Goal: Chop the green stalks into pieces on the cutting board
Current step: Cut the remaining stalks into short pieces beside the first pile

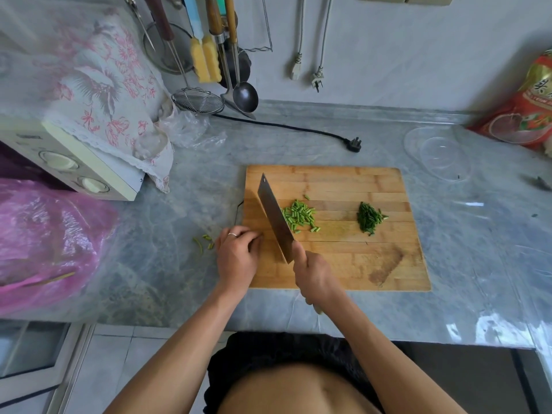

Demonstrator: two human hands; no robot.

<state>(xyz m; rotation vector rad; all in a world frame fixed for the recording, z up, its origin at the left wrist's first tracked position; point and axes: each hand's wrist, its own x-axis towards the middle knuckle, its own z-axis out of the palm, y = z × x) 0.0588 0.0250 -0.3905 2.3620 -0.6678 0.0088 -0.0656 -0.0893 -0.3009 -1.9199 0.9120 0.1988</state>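
Note:
A wooden cutting board (pixel 343 264) lies on the grey marble counter. On it sits a pile of short light-green stalk pieces (pixel 300 216), with a smaller heap of finely chopped dark greens (pixel 369 218) to its right. My right hand (pixel 313 276) grips the handle of a cleaver (pixel 274 216). Its blade slants across the board's left part, just left of the light-green pile. My left hand (pixel 237 255) rests at the board's left edge beside the blade, fingers curled under; no stalk shows beneath them.
A few green stalk scraps (pixel 203 242) lie on the counter left of my left hand. A pink plastic bag (pixel 44 240) and a cloth-covered appliance (pixel 74 162) fill the left side. A clear lid (pixel 437 153), a black plug and cord (pixel 354 144) and a red food bag (pixel 528 115) lie behind the board.

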